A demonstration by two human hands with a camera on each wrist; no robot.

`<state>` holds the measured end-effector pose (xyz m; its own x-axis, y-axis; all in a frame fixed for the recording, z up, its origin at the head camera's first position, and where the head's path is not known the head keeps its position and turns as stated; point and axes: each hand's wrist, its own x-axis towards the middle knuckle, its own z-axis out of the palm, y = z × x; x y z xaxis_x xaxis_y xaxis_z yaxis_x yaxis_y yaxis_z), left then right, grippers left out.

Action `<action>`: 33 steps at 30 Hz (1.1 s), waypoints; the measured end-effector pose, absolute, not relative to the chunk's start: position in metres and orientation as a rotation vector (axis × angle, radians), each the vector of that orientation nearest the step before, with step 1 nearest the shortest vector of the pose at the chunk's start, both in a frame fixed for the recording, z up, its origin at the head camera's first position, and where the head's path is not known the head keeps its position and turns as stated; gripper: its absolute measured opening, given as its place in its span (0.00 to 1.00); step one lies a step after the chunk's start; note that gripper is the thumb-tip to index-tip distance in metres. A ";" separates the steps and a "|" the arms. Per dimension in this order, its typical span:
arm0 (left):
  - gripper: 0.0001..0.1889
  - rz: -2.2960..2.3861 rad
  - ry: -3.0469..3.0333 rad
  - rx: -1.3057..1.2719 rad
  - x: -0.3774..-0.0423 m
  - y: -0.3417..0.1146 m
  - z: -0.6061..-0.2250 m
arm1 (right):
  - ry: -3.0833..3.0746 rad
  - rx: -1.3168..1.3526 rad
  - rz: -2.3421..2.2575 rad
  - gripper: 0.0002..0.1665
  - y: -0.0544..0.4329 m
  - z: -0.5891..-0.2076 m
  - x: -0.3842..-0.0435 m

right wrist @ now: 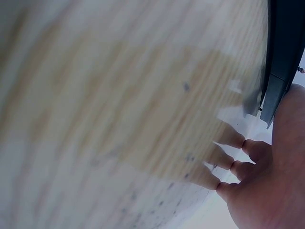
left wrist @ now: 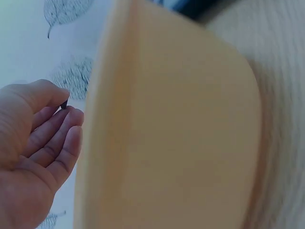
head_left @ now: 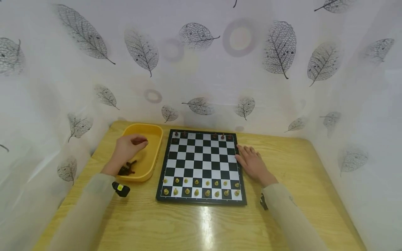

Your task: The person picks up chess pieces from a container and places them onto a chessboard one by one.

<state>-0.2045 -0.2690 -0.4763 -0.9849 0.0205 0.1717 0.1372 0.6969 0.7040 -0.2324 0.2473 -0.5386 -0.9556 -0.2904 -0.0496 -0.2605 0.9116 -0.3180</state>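
Above the yellow tray point(head_left: 158, 150), my left hand point(head_left: 127, 148) pinches a small dark chess piece point(left wrist: 64, 104) between thumb and fingertips. Most of that piece is hidden by the fingers. A little pile of dark chess pieces point(head_left: 127, 169) lies in the tray under the wrist. To the tray's right lies a black-and-white chessboard point(head_left: 202, 157). My right hand point(head_left: 251, 162) rests at the board's right edge, fingers extended on the table and thumb touching the rim. Yellow pieces point(head_left: 196, 192) fill the two near rows; several brown pieces point(head_left: 223, 136) stand at the far corners.
The wooden table point(head_left: 176, 226) ends at a pale curtain point(head_left: 201, 69) printed with leaves, which hangs behind and along both sides. A strap with a small black device point(head_left: 120, 189) sits at the left wrist.
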 end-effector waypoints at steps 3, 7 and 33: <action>0.15 -1.232 -2.753 -0.104 -0.208 -0.255 -0.470 | 2.977 -0.429 -0.470 0.41 0.248 -0.539 -0.232; 0.16 -1.234 -2.767 -0.115 -0.215 -0.236 -0.464 | 2.978 -0.435 -0.471 0.41 0.249 -0.539 -0.231; 0.12 -1.188 -2.860 -0.218 -0.257 -0.155 -0.468 | 2.953 -0.414 -0.466 0.41 0.248 -0.536 -0.232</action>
<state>-0.2571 -0.1546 -0.4676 -0.9894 0.1154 0.0876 0.1436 0.6976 0.7019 -0.2323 0.2476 -0.5362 -0.9549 -0.2864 -0.0784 -0.2483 0.9149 -0.3182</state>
